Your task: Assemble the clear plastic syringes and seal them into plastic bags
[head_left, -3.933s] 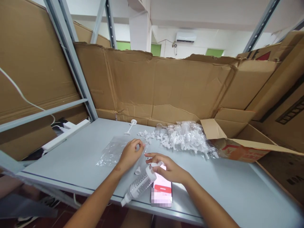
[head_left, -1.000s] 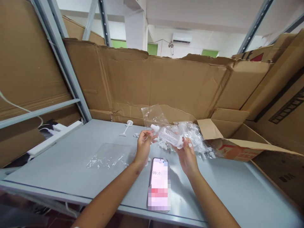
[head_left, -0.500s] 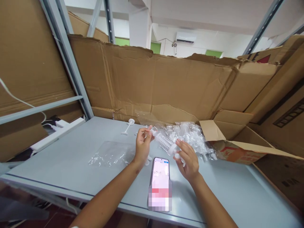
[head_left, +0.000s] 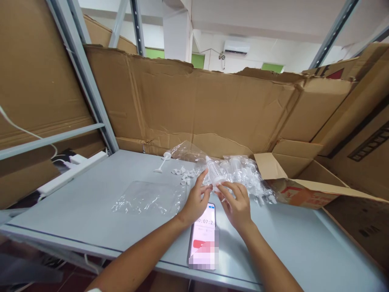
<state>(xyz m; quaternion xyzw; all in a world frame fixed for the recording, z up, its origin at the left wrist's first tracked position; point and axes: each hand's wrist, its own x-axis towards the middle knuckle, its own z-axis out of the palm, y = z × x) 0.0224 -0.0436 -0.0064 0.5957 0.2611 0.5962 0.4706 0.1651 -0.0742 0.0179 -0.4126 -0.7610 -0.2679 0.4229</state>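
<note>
I am holding a clear plastic syringe (head_left: 214,172) above the grey table (head_left: 91,194), tip pointing up and away from me. My left hand (head_left: 195,201) is pinching the barrel's lower end between thumb and fingers; my right hand (head_left: 236,205) is closing its fingertips on the same end from the other side. A phone (head_left: 203,235) is lying directly below my hands. A bag of syringes (head_left: 243,174) is resting just behind the held one, with small white caps (head_left: 184,175) to its left.
</note>
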